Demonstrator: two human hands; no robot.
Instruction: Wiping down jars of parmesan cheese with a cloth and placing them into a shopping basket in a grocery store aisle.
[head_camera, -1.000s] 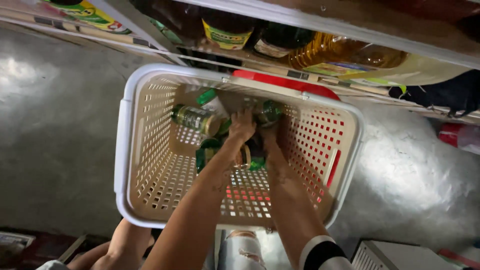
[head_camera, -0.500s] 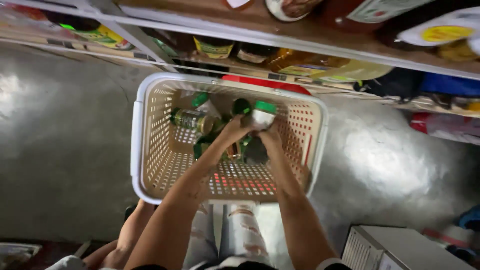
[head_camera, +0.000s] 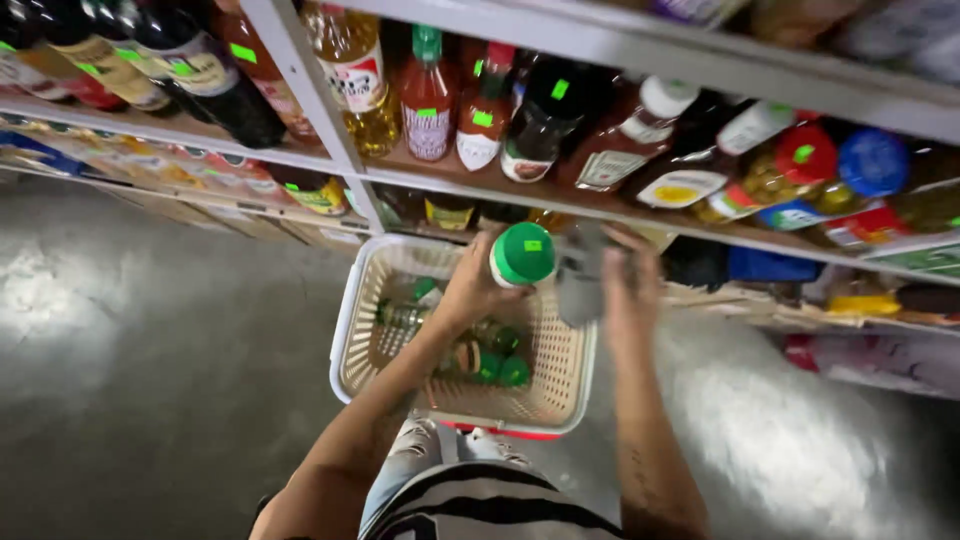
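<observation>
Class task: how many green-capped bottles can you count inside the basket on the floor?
3 show in the basket: one bottle near the back, and two side by side in front. The arm may hide more.

One head-worn camera looks steeply down from above the person's own arms, close to the hands, facing the shelves (head_camera: 640, 215) ahead, with the basket (head_camera: 350, 330) and floor (head_camera: 150, 380) below.
</observation>
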